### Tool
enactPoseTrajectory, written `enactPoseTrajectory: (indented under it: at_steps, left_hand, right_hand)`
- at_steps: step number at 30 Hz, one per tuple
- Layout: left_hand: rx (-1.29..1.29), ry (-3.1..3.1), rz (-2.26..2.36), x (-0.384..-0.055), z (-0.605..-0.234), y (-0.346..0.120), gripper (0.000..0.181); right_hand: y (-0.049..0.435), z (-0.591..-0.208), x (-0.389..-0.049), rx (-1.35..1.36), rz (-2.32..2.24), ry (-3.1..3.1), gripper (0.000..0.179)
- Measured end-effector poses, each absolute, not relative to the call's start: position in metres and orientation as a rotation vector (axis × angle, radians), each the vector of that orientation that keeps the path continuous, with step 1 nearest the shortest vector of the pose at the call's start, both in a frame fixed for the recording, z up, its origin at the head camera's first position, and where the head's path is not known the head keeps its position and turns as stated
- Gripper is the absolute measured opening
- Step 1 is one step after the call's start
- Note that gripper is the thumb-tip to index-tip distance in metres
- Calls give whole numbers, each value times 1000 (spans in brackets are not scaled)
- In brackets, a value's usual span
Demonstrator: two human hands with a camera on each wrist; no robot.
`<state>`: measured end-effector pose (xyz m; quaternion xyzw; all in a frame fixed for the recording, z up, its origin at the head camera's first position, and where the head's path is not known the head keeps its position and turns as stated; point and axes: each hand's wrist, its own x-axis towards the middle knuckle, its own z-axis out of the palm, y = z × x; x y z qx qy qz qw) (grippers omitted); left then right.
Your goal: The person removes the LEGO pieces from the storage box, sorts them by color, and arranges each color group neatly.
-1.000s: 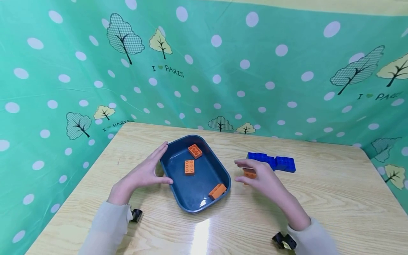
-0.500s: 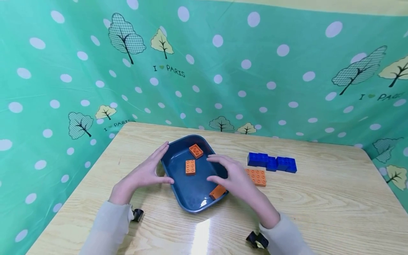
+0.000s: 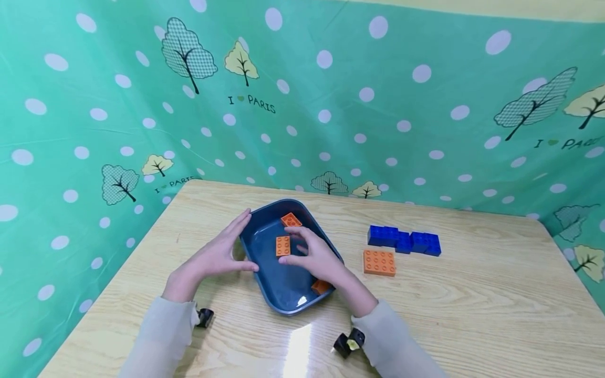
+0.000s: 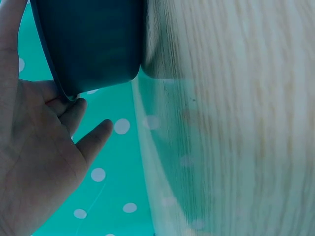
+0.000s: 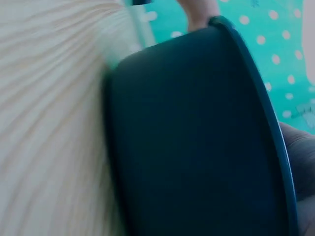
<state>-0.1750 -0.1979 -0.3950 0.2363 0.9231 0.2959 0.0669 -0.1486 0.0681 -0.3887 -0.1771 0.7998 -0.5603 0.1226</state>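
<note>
A dark blue tray (image 3: 279, 296) stands on the table with orange toy bricks inside. My left hand (image 3: 215, 262) rests against the tray's left side, thumb and fingers spread apart along the rim; the left wrist view shows fingertips at the rim of the tray (image 4: 93, 44). Over the tray's interior, my right hand (image 3: 316, 254) has thumb and forefinger parted on either side of the middle orange brick (image 3: 282, 244), with no grip visible. Another orange brick (image 3: 291, 218) lies at the far end. A third orange brick (image 3: 320, 286), in the near right corner, is partly hidden by the right hand.
Right of the tray, a larger orange brick (image 3: 379, 262) lies on the wooden table (image 3: 472, 294). Behind it is a row of several blue bricks (image 3: 403, 241). A green dotted cloth (image 3: 302, 105) hangs behind the table.
My right hand has moved left from the larger orange brick, across the tray's right rim, to the middle brick. The larger orange brick is now uncovered. My left hand stays in place.
</note>
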Motion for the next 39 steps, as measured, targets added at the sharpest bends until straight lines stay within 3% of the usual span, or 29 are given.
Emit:
enactPoseTrajectory:
  at_steps: [10, 17, 31, 39]
  left_hand:
    - [712, 2790, 885, -176, -399, -199, 122]
    - [695, 2773, 887, -176, -399, -196, 123]
    - [739, 2769, 901, -177, -398, -201, 122]
    - [718, 2772, 904, -176, -398, -200, 122]
  right_hand:
    - [61, -399, -163, -463, -1239, 2416, 84]
    - [54, -399, -162, -456, -899, 2622, 83]
    - [37, -398, -162, -430, -703, 2835, 54]
    - [44, -396, -160, -339, -1070, 2793, 54]
